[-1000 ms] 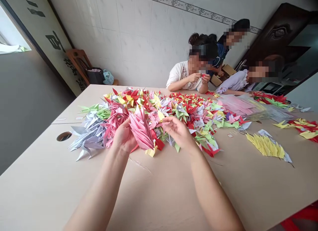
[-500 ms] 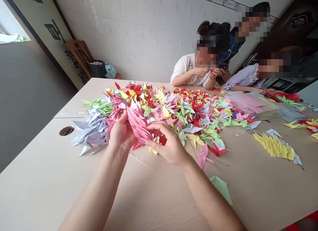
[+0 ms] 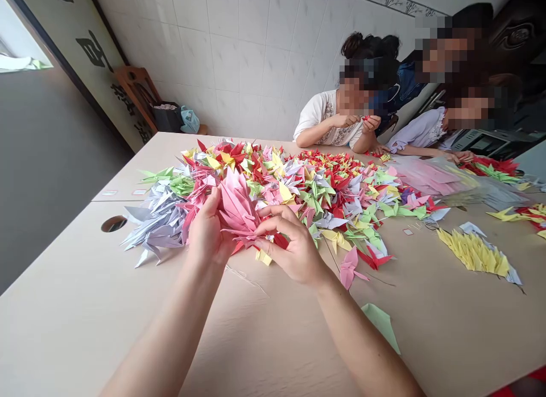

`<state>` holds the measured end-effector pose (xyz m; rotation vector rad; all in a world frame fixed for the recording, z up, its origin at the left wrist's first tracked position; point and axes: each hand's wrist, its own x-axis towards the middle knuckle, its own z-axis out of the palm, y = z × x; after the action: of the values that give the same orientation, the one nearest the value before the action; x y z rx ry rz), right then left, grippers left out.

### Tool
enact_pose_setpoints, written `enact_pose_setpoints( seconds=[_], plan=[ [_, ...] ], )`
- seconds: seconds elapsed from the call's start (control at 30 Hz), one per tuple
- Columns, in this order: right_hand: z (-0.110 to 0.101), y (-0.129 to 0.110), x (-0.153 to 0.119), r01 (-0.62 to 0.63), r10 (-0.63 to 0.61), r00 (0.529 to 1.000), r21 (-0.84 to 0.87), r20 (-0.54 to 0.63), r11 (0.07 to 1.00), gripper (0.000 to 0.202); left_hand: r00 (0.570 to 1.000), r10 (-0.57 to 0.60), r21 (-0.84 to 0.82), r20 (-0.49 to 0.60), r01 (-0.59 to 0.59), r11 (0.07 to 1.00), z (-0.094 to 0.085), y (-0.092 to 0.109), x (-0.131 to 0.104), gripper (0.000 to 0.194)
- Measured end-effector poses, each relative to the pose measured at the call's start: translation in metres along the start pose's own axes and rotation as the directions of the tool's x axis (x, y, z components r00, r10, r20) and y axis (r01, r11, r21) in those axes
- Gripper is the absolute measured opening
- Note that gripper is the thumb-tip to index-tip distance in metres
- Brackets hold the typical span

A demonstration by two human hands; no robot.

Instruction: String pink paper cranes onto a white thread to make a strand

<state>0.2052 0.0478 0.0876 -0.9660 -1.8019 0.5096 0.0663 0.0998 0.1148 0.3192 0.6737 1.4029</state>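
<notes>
A stacked bundle of pink paper cranes (image 3: 237, 206) is held up above the table, in front of the heap. My left hand (image 3: 210, 231) is wrapped round its left side, thumb up along the edge. My right hand (image 3: 290, 246) pinches the lower right end of the bundle between thumb and fingers. Behind both hands spreads a large heap of folded paper cranes (image 3: 315, 189) in red, yellow, green, pink and pale lilac. Pale lilac cranes (image 3: 157, 220) lie to the left of my left hand. A single pink crane (image 3: 348, 268) rests right of my right hand.
Thin white thread (image 3: 245, 276) lies on the table (image 3: 264, 340) below my hands. A row of yellow cranes (image 3: 473, 250) and a green paper sheet (image 3: 381, 324) are to the right. Clear plastic bags (image 3: 452, 178) lie farther back. A co-worker in white (image 3: 318, 118) and two other people are across the table.
The pink bundle has turned and fanned slightly between my hands, its lower end now spread. My right hand has shifted a little. The people at the back right have moved slightly.
</notes>
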Motion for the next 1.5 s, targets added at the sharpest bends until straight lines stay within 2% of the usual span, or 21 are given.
enact_pose_setpoints(
  seconds=[0.1, 0.23, 0.37, 0.5, 0.67, 0.87, 0.93, 1.03, 1.1, 1.17, 1.23, 1.3, 1.37, 1.43, 1.5],
  plan=[
    [-0.005, -0.005, 0.0, -0.025, 0.025, 0.999, 0.009, 0.025, 1.0, 0.01, 0.996, 0.075, 0.047, 0.055, -0.078, 0.996, -0.002, -0.002, 0.0, 0.025],
    [-0.013, -0.013, 0.0, -0.044, 0.045, 0.999, 0.063, -0.018, 0.997, 0.023, 0.964, 0.177, 0.089, 0.198, -0.198, 0.976, -0.007, -0.007, 0.001, 0.022],
    [-0.017, -0.017, 0.0, -0.077, 0.079, 0.996, 0.058, -0.035, 0.995, 0.04, 0.94, 0.17, 0.121, 0.296, -0.214, 0.969, -0.008, -0.012, -0.006, 0.022],
    [-0.016, -0.014, 0.0, -0.092, 0.098, 0.993, 0.083, -0.065, 0.992, 0.033, 0.949, 0.147, 0.111, 0.281, -0.184, 0.977, -0.004, -0.014, -0.012, 0.022],
    [-0.013, -0.009, 0.001, -0.162, 0.187, 0.978, 0.223, -0.093, 0.961, 0.041, 0.951, 0.124, 0.111, 0.283, -0.161, 0.981, -0.001, -0.018, -0.014, 0.02],
    [-0.015, -0.002, 0.002, -0.159, 0.221, 0.96, 0.317, -0.17, 0.935, 0.026, 0.947, 0.092, 0.131, 0.308, -0.138, 0.982, -0.003, -0.022, -0.011, 0.025],
    [-0.016, -0.002, 0.002, -0.204, 0.257, 0.959, 0.34, -0.118, 0.918, 0.032, 0.95, 0.075, 0.11, 0.303, -0.113, 0.987, -0.005, -0.021, -0.007, 0.026],
    [-0.01, -0.002, 0.0, -0.299, 0.296, 0.953, 0.344, 0.062, 0.89, 0.069, 0.963, 0.053, 0.055, 0.263, -0.07, 0.996, -0.006, -0.019, -0.004, 0.027],
    [0.0, -0.001, -0.001, -0.317, 0.292, 0.949, 0.332, 0.122, 0.888, 0.087, 0.975, 0.064, 0.032, 0.214, -0.072, 0.997, -0.005, -0.019, -0.004, 0.027],
    [0.013, 0.004, -0.001, -0.287, 0.284, 0.957, 0.316, 0.057, 0.904, 0.079, 0.98, 0.093, 0.036, 0.174, -0.1, 0.994, -0.004, -0.022, -0.007, 0.029],
    [0.023, 0.01, -0.002, -0.263, 0.29, 0.955, 0.28, -0.061, 0.923, 0.056, 0.978, 0.119, 0.046, 0.17, -0.129, 0.991, -0.003, -0.029, -0.011, 0.03],
    [0.028, 0.017, -0.002, -0.273, 0.314, 0.936, 0.236, -0.158, 0.933, 0.037, 0.968, 0.13, 0.051, 0.216, -0.144, 0.988, -0.002, -0.037, -0.014, 0.029],
    [0.024, 0.021, -0.001, -0.291, 0.335, 0.917, 0.211, -0.217, 0.933, 0.031, 0.953, 0.138, 0.07, 0.27, -0.163, 0.984, -0.003, -0.042, -0.016, 0.027],
    [0.013, 0.022, 0.0, -0.289, 0.334, 0.916, 0.212, -0.222, 0.934, 0.03, 0.945, 0.135, 0.128, 0.298, -0.18, 0.975, -0.005, -0.041, -0.015, 0.026],
    [-0.001, 0.021, -0.001, -0.283, 0.318, 0.937, 0.218, -0.147, 0.934, 0.03, 0.941, 0.127, 0.208, 0.313, -0.199, 0.958, -0.007, -0.034, -0.011, 0.026]
  ],
)
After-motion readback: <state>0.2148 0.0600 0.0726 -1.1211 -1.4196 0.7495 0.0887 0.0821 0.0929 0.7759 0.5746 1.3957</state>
